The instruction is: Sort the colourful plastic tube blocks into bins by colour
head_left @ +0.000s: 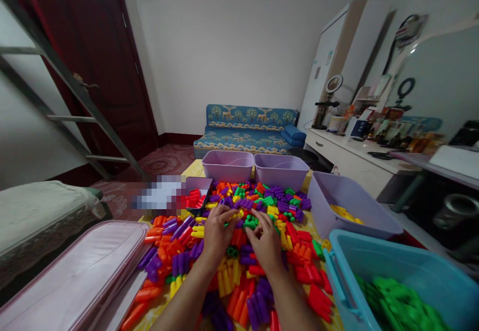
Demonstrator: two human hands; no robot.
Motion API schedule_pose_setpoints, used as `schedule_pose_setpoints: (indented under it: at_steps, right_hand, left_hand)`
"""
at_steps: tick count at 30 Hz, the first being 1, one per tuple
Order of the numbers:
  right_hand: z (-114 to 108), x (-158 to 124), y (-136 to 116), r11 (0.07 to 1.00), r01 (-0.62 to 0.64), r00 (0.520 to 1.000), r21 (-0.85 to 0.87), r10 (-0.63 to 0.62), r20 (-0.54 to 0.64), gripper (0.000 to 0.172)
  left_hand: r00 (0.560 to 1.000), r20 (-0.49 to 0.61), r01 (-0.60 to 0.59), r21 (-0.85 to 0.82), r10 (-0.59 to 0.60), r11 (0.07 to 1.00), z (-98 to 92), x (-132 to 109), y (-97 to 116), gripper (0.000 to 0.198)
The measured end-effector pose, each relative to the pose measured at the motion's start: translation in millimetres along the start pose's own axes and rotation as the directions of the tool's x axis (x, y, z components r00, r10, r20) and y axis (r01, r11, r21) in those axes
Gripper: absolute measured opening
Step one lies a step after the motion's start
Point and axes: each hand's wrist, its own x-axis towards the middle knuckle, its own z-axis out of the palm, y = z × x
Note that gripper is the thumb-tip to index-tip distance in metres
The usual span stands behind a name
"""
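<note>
Seeing glossy red, purple, yellow and green plastic tubes [225, 278] heaped on the yellow-patterned worktop [193, 169] under my left hand [217, 232] and right hand [267, 243], I can't tell whether either grip is closed. Beyond stands a blue deer-print sofa [239, 135].

Found spread across table [197, 168]: pieces [226, 277]. Noted from table centre: at twelve o'clock, two bins [227, 168] side by side, sofa [247, 139] beyond; at two, third bin [318, 210], pieces inside; at four, tub [406, 261], part-filled; at eight, lid [78, 271]; at eleven, box [202, 185] holding pieces.
</note>
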Motion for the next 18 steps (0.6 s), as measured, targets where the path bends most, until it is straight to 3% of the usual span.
schedule_pose_setpoints:
  at_steps: [3, 5, 8, 10, 12, 14, 16, 18]
  right_hand:
    - [0.5, -0.8, -12.1, 0.992, 0.041, 0.998, 0.116, -0.045, 0.036, 0.04]
    - [-0.1, -0.7, -18.8, 0.985, -0.017, 0.995, 0.174, -0.001, 0.104, 0.033]
    - [-7.7, 7.5, -23.7, 0.933, -0.19, 0.98, 0.305, 0.164, 0.111, 0.031]
    - [-19.6, 22.6, -23.5, 0.824, -0.268, 0.947, 0.499, 0.321, -0.022, 0.035]
    - [-36.5, 44.9, -21.3, 0.672, -0.207, 0.85, 0.711, 0.484, -0.21, 0.035]
    - [-54.9, 69.7, -17.8, 0.572, -0.03, 0.721, 0.82, 0.58, -0.379, 0.03]
    - [-70.2, 90.3, -13.7, 0.544, 0.133, 0.61, 0.829, 0.614, -0.5, 0.023]
    - [-78.0, 100.5, -10.1, 0.543, 0.195, 0.565, 0.817, 0.619, -0.546, 0.02]
  left_hand:
    - [0.989, 0.132, 0.107, -0.272, -0.073, 0.956, 1.0, 1.4, 2.1, 0.027]
    - [0.975, 0.189, 0.183, -0.377, -0.118, 0.908, 3.9, 1.1, -0.8, 0.031]
    - [0.975, 0.177, 0.202, -0.454, -0.134, 0.868, 9.6, -2.0, -8.1, 0.041]
    - [0.978, 0.153, 0.199, -0.456, -0.143, 0.867, 13.0, -5.1, -12.3, 0.044]
    - [0.976, 0.155, 0.203, -0.417, -0.151, 0.886, 15.4, -8.2, -15.0, 0.037]
    - [0.975, 0.171, 0.193, -0.363, -0.139, 0.911, 17.1, -10.8, -16.6, 0.029]
    - [0.976, 0.183, 0.174, -0.325, -0.119, 0.93, 18.3, -12.6, -17.9, 0.024]
    - [0.977, 0.189, 0.157, -0.314, -0.101, 0.936, 19.3, -13.5, -19.4, 0.024]
